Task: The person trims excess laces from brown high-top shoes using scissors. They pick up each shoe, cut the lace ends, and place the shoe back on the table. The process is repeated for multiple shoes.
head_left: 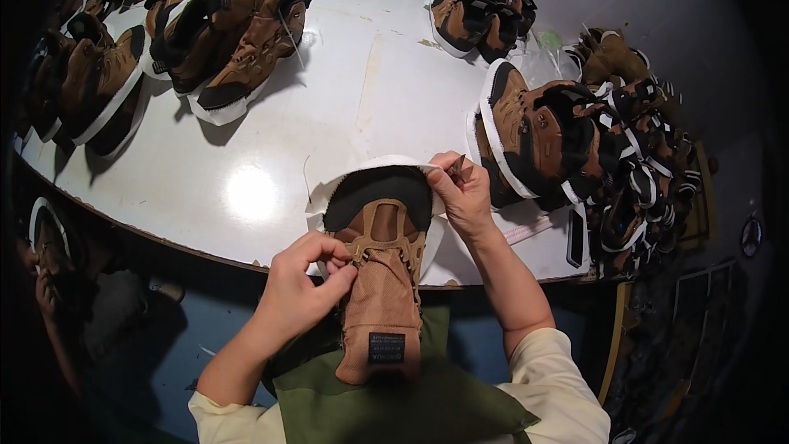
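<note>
A brown and black shoe upper (382, 279) lies with its toe on the table's near edge and its tongue toward my body. A white strip (374, 164) runs round its black toe. My left hand (308, 284) is closed at the shoe's left eyelet edge, thumb and fingertips pinched together. At the right of the toe, my right hand (463, 195) grips the white strip between thumb and fingers. A small dark pointed tool (459, 167) sticks out from the right hand's fingers; its kind is not clear. A thin thread (307, 177) curls up left of the toe.
Brown and black shoes stand at the left (246, 57), at the far side (477, 20) and in a pile at the right (542, 131). A phone (577, 236) lies near the table's right front edge. At the far left, another person's hand (45, 292) holds a shoe.
</note>
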A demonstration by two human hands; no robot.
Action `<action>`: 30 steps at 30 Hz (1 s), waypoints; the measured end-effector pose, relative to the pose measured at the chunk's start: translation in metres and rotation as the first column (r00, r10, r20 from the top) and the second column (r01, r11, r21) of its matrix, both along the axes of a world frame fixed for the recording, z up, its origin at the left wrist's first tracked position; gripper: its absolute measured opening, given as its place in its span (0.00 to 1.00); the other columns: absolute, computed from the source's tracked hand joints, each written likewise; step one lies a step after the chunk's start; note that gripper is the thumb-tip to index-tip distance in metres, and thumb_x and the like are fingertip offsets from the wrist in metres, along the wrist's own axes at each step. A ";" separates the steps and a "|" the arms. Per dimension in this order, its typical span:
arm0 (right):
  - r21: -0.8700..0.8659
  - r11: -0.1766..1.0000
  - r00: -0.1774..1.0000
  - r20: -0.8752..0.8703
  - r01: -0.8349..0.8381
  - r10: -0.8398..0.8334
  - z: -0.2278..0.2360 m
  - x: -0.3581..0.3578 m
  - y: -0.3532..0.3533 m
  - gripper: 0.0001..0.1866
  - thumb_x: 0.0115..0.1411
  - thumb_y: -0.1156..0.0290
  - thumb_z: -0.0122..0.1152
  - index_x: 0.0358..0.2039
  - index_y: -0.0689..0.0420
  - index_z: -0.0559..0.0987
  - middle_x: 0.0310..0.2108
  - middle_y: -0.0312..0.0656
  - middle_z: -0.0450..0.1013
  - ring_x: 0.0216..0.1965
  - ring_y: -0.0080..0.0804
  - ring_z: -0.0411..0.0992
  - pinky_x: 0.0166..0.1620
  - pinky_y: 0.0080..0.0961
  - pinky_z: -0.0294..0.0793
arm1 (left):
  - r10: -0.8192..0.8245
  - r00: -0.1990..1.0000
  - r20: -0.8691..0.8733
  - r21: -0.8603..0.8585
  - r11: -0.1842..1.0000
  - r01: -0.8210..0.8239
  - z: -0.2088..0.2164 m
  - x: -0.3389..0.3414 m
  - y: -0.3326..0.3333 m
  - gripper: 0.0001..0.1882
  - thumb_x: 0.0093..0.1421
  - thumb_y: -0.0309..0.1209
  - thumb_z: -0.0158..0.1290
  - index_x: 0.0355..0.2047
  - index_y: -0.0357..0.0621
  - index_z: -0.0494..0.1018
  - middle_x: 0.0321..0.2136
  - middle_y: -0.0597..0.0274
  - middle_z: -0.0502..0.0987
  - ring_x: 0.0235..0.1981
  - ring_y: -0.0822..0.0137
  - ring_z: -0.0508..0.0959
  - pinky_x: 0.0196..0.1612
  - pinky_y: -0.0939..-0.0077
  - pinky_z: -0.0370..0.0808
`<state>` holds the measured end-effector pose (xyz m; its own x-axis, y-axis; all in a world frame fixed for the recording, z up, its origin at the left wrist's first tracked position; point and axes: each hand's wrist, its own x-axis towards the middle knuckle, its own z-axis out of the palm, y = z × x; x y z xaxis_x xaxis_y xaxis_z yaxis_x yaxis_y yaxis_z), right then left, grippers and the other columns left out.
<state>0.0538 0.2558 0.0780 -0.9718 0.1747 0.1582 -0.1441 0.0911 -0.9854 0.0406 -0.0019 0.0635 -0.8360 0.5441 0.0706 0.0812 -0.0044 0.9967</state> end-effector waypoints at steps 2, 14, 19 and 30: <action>-0.010 1.000 1.000 0.007 -0.006 0.006 -0.001 -0.001 0.000 0.10 0.60 0.65 0.63 0.29 0.58 0.75 0.26 0.28 0.70 0.27 0.13 0.65 0.31 0.12 0.64 | 0.026 0.993 -0.115 -0.067 0.997 -0.034 0.004 0.002 0.003 0.09 0.50 0.23 0.61 0.28 0.35 0.72 0.24 0.62 0.73 0.24 0.74 0.73 0.29 0.80 0.71; 0.044 0.999 1.000 -0.022 -0.017 0.018 0.002 0.000 0.000 0.10 0.61 0.66 0.62 0.31 0.60 0.76 0.24 0.26 0.69 0.25 0.10 0.61 0.28 0.09 0.60 | 0.027 0.999 -0.021 -0.075 0.997 -0.028 0.005 0.003 0.006 0.04 0.55 0.22 0.56 0.28 0.32 0.73 0.24 0.64 0.75 0.25 0.78 0.71 0.29 0.81 0.71; 0.026 1.000 1.000 0.013 -0.018 0.017 0.008 0.000 -0.003 0.10 0.60 0.65 0.63 0.29 0.58 0.76 0.24 0.26 0.68 0.25 0.12 0.62 0.29 0.10 0.60 | -0.042 0.984 0.172 -0.009 0.999 0.045 -0.002 0.000 0.002 0.05 0.59 0.24 0.54 0.30 0.34 0.71 0.25 0.69 0.73 0.28 0.81 0.70 0.31 0.85 0.68; 0.787 0.590 0.971 -0.238 0.182 0.018 0.057 0.020 -0.015 0.21 0.59 0.71 0.60 0.53 0.61 0.71 0.32 0.42 0.67 0.25 0.31 0.67 0.29 0.21 0.68 | -0.042 0.994 0.103 -0.015 0.999 0.044 -0.005 -0.001 0.003 0.05 0.60 0.24 0.52 0.30 0.35 0.70 0.25 0.70 0.70 0.28 0.80 0.68 0.32 0.86 0.67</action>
